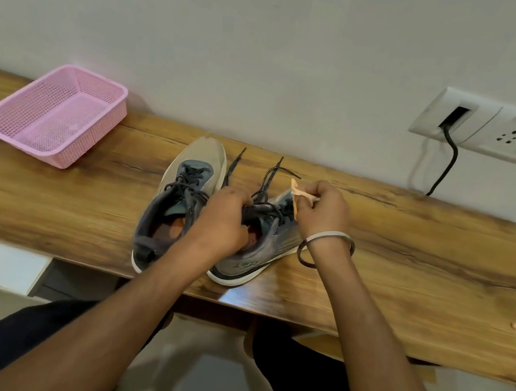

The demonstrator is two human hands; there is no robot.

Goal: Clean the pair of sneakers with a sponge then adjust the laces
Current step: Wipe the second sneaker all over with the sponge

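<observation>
Now my left hand (223,220) grips the tilted grey mesh sneaker (272,235) while my right-hand fingers (312,201) pinch a thin orange sponge (299,195), cleaning underway; wiping its upper comes next.

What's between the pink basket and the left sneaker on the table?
Nothing: in the head view only bare wooden table lies between the pink basket and the left sneaker.
</observation>
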